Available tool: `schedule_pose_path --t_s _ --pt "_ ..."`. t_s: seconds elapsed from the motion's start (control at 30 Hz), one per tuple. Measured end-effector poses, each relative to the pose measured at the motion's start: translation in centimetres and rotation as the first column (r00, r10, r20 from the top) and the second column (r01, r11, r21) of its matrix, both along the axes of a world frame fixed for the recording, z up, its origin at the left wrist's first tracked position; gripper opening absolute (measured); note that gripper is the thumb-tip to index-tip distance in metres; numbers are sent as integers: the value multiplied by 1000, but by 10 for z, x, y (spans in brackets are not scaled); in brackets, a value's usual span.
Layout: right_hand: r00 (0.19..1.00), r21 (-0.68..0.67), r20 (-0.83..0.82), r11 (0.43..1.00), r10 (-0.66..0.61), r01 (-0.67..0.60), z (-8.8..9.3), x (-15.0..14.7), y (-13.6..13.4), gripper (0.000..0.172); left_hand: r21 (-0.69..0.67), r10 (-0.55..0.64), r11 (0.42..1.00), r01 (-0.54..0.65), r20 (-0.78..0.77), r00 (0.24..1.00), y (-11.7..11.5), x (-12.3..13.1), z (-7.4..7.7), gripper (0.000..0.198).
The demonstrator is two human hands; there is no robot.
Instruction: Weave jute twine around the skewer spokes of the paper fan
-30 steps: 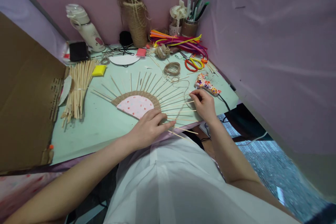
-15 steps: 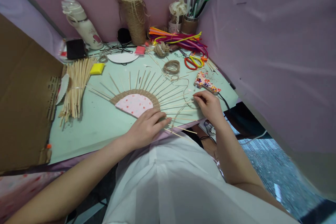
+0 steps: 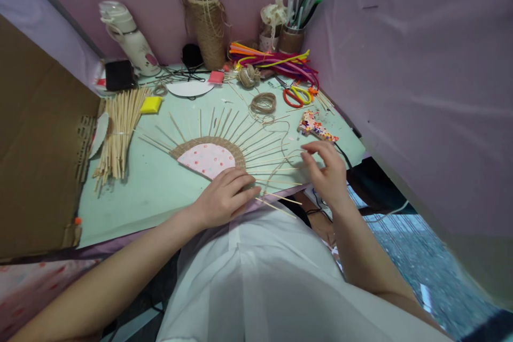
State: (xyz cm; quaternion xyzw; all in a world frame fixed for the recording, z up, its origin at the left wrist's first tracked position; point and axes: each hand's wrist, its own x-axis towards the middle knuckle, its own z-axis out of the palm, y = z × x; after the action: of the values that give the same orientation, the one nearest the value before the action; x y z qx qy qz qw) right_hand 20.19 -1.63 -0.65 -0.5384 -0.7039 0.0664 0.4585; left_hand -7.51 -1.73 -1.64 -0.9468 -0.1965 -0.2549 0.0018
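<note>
A half-round fan frame (image 3: 238, 156) lies on the table, with a woven twine band, thin sticks fanning outward and a pink dotted half-circle (image 3: 206, 160) at its centre. My left hand (image 3: 228, 195) holds its lower right edge, fingers bent over the base of the end sticks; that hand hides part of the edge. Loose twine (image 3: 287, 129) loops across the right-hand sticks towards my right hand (image 3: 326, 168). The thumb and forefinger of that hand are apart beside the stick tips, with the twine by the fingertips.
A flowered glue gun (image 3: 315, 125) lies beyond my right hand. Behind the fan are a twine coil (image 3: 263, 102), scissors (image 3: 294, 97) and pipe cleaners (image 3: 276, 61). A stick bundle (image 3: 120, 136) and yellow packet (image 3: 151, 105) lie left; a bottle (image 3: 134, 43) and twine spool (image 3: 206, 32) stand behind.
My right hand has moved slightly right, and its pinched thumb and forefinger have come apart. My left hand stays on the fan. The view has shifted slightly.
</note>
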Motion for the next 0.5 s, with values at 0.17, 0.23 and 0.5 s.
schedule_pose_path --t_s 0.17,0.23,0.5 --pt "934 -219 213 946 286 -239 17 -20 -36 11 117 21 993 -25 35 999 -3 -1 -2 22" --pt "902 -286 259 920 345 -270 18 -25 -46 13 154 22 988 -25 17 1000 -4 -1 -1 18" --pt "867 -335 348 911 357 -241 5 -31 -51 18 142 5 990 1 -43 999 -5 0 1 12"
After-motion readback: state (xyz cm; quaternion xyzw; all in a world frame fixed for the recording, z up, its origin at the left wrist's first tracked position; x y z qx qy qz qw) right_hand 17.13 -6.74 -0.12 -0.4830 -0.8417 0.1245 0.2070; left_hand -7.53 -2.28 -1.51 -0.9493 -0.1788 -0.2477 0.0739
